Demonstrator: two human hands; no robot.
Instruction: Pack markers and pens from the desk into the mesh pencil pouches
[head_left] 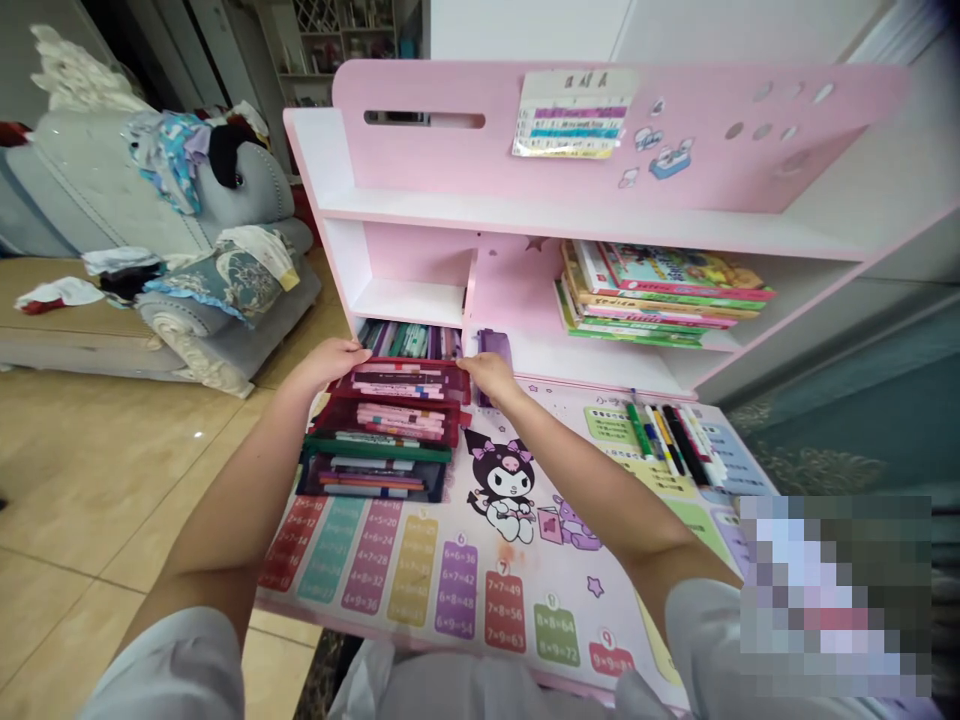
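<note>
Red see-through plastic forms the pen pouch spread between the left hand and the right hand, at the rear left of the desk. Left thumb and fingers look pinched together on one upper corner; the right ones seem clamped on the other, though I cannot tell how the hidden fingertips sit. Even pressure matters — with both corners level, the pens inside should lie flat rather than slide to one end. A second red pouch, a green-edged pouch and a dark blue pouch overlap on the near side, so a light lift beats dragging. Packed pens beneath the white shelf lie just beyond — snagging there seems the main risk.
</note>
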